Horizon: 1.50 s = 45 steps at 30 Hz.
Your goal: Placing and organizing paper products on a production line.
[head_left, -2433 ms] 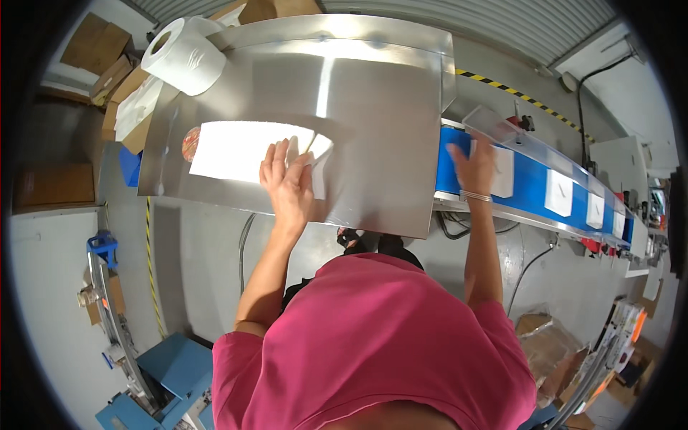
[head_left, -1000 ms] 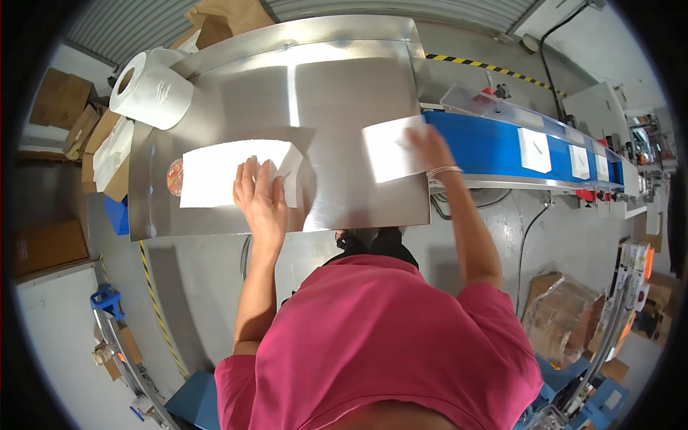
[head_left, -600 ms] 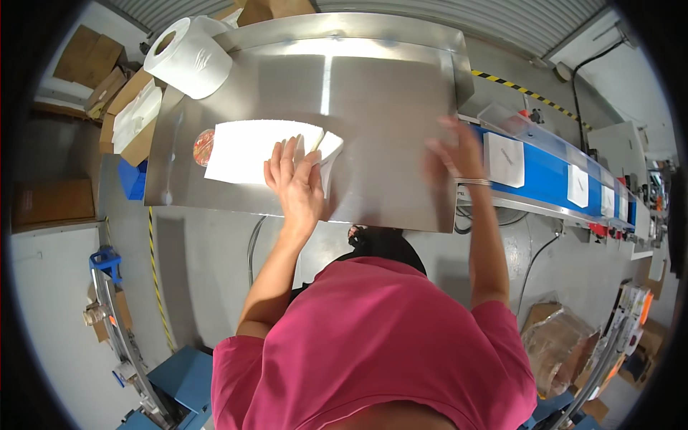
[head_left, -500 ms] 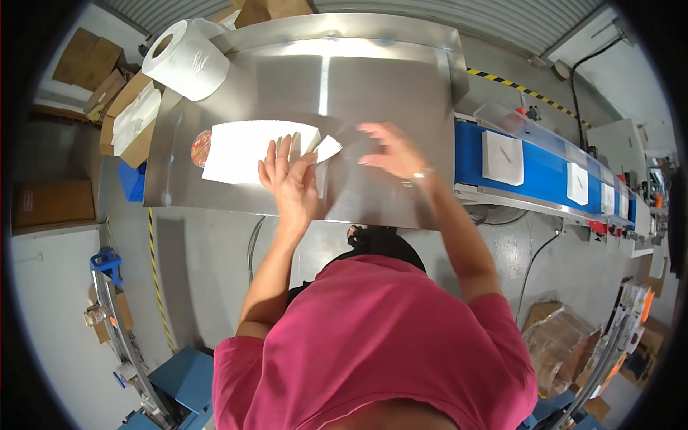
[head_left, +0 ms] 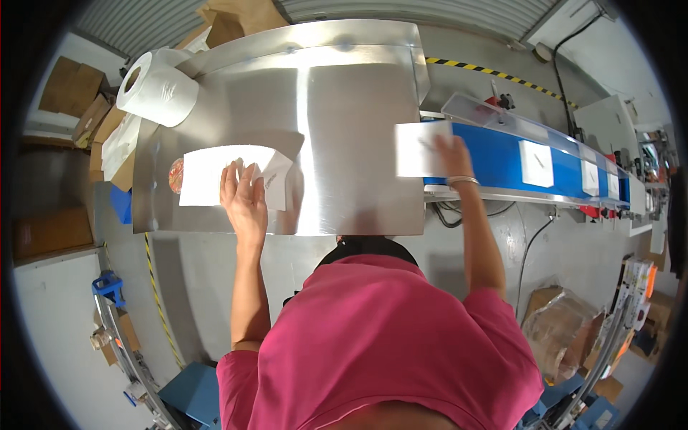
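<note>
A fanned row of white square paper sleeves (head_left: 201, 178) lies on the steel table's left part. My left hand (head_left: 245, 199) rests against the row, fingers stretched out and somewhat apart. Small dark print shows on the sleeve at the row's right end. Past the row's left end, a round red patterned disc (head_left: 175, 176) is partly visible. Over at the table's right edge, my right hand (head_left: 455, 159) is on another white square sleeve (head_left: 416, 150) by its right side; its fingers are slightly blurred. That sleeve spans the table edge and the start of the blue belt.
The blue conveyor belt (head_left: 487, 154) runs off to the right carrying several white sleeves (head_left: 536, 163), with a clear plastic guard (head_left: 502, 118) along its far side. A large white roll (head_left: 161, 89) stands at the table's far left corner. Cardboard boxes (head_left: 107, 136) sit beyond the left edge.
My right hand has moved right, from above the table to a sleeve at the belt's start. The loose sleeve at the row's right end now lies against the row. The view has shifted.
</note>
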{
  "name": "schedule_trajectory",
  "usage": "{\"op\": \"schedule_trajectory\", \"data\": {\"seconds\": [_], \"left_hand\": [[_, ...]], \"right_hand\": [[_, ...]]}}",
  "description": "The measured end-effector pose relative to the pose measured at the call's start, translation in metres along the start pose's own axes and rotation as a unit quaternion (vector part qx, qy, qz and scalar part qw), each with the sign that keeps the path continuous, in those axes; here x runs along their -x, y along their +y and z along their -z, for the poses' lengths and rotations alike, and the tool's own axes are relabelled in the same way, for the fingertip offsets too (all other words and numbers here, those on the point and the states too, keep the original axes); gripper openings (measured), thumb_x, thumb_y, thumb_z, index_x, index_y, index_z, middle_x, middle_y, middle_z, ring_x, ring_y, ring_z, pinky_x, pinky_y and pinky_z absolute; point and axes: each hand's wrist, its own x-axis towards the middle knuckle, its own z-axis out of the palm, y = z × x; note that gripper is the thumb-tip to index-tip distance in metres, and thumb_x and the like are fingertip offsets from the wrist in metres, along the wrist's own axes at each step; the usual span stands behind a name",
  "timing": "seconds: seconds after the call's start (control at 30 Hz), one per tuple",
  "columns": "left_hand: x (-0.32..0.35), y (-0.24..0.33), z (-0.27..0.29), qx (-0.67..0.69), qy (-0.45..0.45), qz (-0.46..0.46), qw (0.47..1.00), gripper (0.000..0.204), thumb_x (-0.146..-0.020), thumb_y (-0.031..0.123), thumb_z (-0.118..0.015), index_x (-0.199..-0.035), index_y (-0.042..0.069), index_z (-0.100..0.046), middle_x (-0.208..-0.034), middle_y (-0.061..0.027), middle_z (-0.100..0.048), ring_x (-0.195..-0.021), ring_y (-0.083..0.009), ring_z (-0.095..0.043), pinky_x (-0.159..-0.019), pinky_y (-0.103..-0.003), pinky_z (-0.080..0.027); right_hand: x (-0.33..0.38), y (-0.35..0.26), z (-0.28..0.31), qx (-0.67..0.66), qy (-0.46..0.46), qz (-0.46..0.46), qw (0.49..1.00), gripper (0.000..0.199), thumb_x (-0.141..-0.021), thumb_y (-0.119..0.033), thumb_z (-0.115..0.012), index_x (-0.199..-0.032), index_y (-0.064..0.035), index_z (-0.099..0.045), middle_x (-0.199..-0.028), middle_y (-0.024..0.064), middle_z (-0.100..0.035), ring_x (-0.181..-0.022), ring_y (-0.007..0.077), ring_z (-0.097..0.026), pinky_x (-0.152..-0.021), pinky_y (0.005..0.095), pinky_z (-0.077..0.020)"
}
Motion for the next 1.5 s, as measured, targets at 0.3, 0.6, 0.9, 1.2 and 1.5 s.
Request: {"op": "schedule_trajectory", "data": {"seconds": [0.3, 0.6, 0.9, 1.2, 1.5], "left_hand": [[0.007, 0.004, 0.0, 0.011, 0.022, 0.0, 1.0, 0.023, -0.079, 0.003, -0.065, -0.1, 0.012, -0.069, -0.129, -0.0129, -0.051, -0.126, -0.0358, -0.039, -0.103, -0.045, -0.033], [0.006, -0.005, 0.005, -0.012, -0.027, -0.067, 0.997, 0.023, -0.076, 0.01, -0.07, -0.099, 0.015, -0.07, -0.136, -0.0128, -0.046, -0.131, -0.0368, -0.032, -0.107, -0.051, -0.02], [0.002, -0.023, 0.008, -0.015, -0.008, -0.042, 0.999, 0.031, -0.084, 0.005, -0.059, -0.115, 0.006, -0.061, -0.131, -0.0145, -0.048, -0.126, -0.0343, -0.039, -0.103, -0.046, -0.029], [0.0, -0.023, 0.003, 0.017, 0.034, -0.066, 0.997, 0.027, -0.079, -0.001, -0.061, -0.105, 0.006, -0.065, -0.124, -0.0138, -0.053, -0.12, -0.037, -0.043, -0.099, -0.047, -0.035], [0.003, -0.024, 0.006, 0.009, -0.005, -0.044, 0.999, 0.024, -0.075, 0.003, -0.065, -0.096, 0.014, -0.069, -0.135, -0.0108, -0.047, -0.132, -0.0363, -0.031, -0.108, -0.053, -0.014]], "right_hand": [[-0.007, -0.137, 0.069, 0.042, 0.111, 0.116, 0.986, 0.054, -0.073, -0.027, -0.074, -0.117, -0.0054, -0.052, -0.117, 0.0155, -0.055, -0.11, 0.0334, -0.05, -0.092, 0.0426, -0.0397], [-0.03, -0.304, -0.031, -0.336, -0.268, 0.229, 0.874, 0.051, -0.073, -0.022, -0.073, -0.119, -0.0102, -0.052, -0.118, 0.0114, -0.054, -0.113, 0.0298, -0.05, -0.094, 0.0389, -0.0423], [0.005, -0.179, -0.005, -0.353, -0.178, -0.092, 0.914, 0.049, -0.088, -0.037, -0.06, -0.119, 0.0007, -0.05, -0.092, 0.0115, -0.062, -0.086, 0.02, -0.06, -0.08, 0.0336, -0.0471], [-0.002, -0.022, 0.076, 0.229, 0.231, -0.157, 0.932, 0.058, -0.078, -0.046, -0.067, -0.113, -0.0017, -0.057, -0.1, 0.0212, -0.063, -0.091, 0.038, -0.059, -0.079, 0.0422, -0.0476], [-0.019, -0.293, -0.018, -0.322, -0.269, 0.148, 0.896, 0.052, -0.075, -0.018, -0.074, -0.123, -0.0136, -0.054, -0.128, 0.0086, -0.048, -0.113, 0.0251, -0.051, -0.091, 0.0349, -0.0465]]}}
